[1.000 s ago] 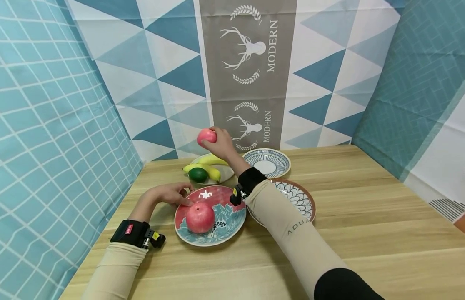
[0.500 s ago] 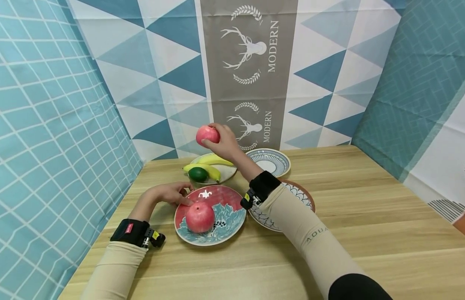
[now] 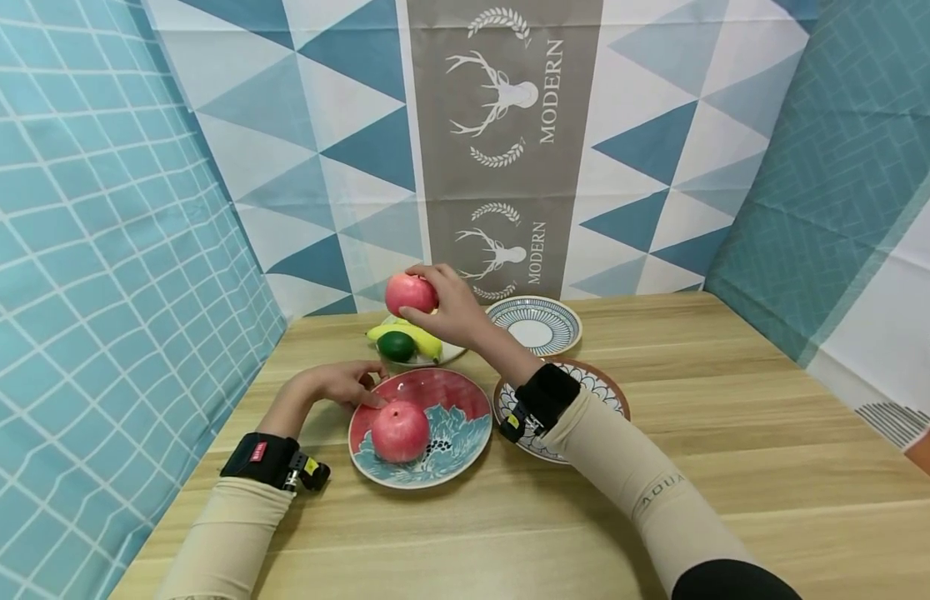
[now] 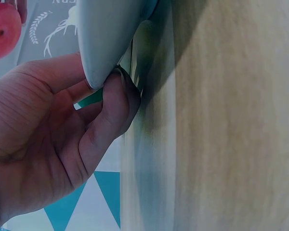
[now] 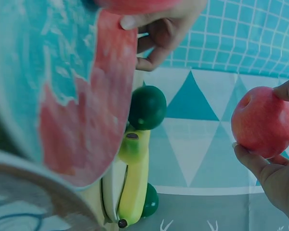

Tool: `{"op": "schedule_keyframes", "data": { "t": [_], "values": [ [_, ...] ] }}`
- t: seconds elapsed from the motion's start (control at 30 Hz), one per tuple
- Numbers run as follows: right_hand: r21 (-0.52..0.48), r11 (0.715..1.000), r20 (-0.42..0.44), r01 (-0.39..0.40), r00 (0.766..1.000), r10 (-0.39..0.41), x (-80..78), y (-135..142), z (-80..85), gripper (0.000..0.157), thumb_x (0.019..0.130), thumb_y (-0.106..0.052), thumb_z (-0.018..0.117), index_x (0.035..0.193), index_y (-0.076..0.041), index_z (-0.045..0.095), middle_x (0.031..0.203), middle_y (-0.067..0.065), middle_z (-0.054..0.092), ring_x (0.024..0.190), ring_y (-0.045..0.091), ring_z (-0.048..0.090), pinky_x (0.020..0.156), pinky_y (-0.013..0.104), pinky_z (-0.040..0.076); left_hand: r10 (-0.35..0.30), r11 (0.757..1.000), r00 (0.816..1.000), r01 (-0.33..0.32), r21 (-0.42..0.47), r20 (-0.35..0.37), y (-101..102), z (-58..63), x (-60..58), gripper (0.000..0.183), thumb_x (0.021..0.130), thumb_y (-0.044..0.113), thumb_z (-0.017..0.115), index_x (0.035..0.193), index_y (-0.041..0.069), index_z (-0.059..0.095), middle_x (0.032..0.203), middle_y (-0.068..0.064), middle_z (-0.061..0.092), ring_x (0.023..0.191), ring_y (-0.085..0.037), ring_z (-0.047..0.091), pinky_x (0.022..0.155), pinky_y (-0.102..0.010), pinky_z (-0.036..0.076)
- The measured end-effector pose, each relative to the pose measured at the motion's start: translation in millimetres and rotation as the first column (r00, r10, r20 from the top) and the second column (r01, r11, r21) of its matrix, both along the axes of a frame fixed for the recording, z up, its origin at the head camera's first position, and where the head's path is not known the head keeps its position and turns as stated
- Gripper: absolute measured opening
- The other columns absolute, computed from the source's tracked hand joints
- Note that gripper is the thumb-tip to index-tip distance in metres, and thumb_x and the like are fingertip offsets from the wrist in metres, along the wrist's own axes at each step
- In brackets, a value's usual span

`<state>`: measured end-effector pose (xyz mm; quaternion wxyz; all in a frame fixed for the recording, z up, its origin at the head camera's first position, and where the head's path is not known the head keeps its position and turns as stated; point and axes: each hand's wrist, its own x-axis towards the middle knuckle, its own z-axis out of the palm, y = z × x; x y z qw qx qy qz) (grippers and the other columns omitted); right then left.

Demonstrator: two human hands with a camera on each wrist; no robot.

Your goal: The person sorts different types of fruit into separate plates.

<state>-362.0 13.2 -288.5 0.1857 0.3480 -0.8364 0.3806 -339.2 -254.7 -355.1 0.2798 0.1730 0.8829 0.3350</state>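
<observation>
My right hand [image 3: 457,310] holds a pink-red apple [image 3: 407,294] in the air above the fruit at the back. In the right wrist view thumb and fingers clasp this apple [image 5: 262,122] from the side. A red and teal plate [image 3: 465,446] lies on the table with another pink-red apple [image 3: 400,432] on its left part. At the plate's left rim, my left hand [image 3: 339,386] pinches the edge. The left wrist view shows the thumb on the upper side of the plate [image 4: 106,38] and curled fingers at its underside.
Behind stands a pale dish [image 3: 453,353] with yellow bananas [image 3: 427,343] and a dark green avocado-like fruit [image 3: 396,347]. Right of it lies a blue-striped plate [image 3: 536,325]. A brown-rimmed patterned plate [image 3: 611,400] sits partly under the right forearm. Patterned cloth walls surround the wooden table [image 3: 735,417].
My right hand, with the apple, has come lower and nearer, and its forearm has shifted right. The left hand stays at the plate's rim.
</observation>
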Motion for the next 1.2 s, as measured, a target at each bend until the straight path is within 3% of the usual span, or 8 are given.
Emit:
{"op": "schedule_keyframes", "data": {
  "t": [0.27,0.6,0.87,1.2],
  "values": [
    [0.039,0.997,-0.017,-0.071,0.997,0.071,19.8,8,-7.7,0.062,0.093,-0.036,0.079,0.147,-0.017,0.057,0.141,0.009,0.053,0.113,0.020,0.061,0.089,0.030,0.058,0.000,1.000,1.000,0.000,-0.002,0.010,1,2.3,0.1,0.039,0.099,0.021,0.076,0.125,0.005,0.053,0.107,-0.014,0.060,0.090,-0.024,0.060,0.074,-0.034,0.057],
    [0.049,0.993,-0.027,-0.108,0.994,0.110,42.0,17,-7.7,0.060,0.090,-0.033,0.083,0.144,-0.020,0.059,0.140,0.007,0.053,0.113,0.019,0.060,0.090,0.033,0.059,0.011,1.000,1.000,-0.011,0.000,0.020,2,6.7,2.7,0.037,0.099,0.020,0.076,0.124,0.006,0.054,0.107,-0.014,0.059,0.091,-0.024,0.060,0.074,-0.034,0.056],
    [0.083,0.988,-0.068,-0.131,0.988,0.137,60.5,24,-9.6,0.059,0.090,-0.032,0.084,0.142,-0.019,0.061,0.138,0.005,0.053,0.115,0.017,0.059,0.091,0.028,0.057,-0.021,0.999,0.999,0.020,0.029,0.026,2,0.2,2.4,0.036,0.101,0.016,0.073,0.125,0.004,0.050,0.101,-0.012,0.059,0.082,-0.020,0.058,0.070,-0.032,0.053],
    [0.163,0.979,-0.021,-0.125,0.991,0.130,86.6,38,-12.4,0.062,0.089,-0.032,0.085,0.144,-0.019,0.060,0.142,0.005,0.050,0.119,0.019,0.057,0.088,0.031,0.060,-0.006,1.000,1.000,0.006,0.007,0.015,2,2.3,1.3,0.035,0.100,0.018,0.075,0.123,0.005,0.052,0.101,-0.012,0.060,0.084,-0.021,0.058,0.071,-0.031,0.052]
  ]
}}
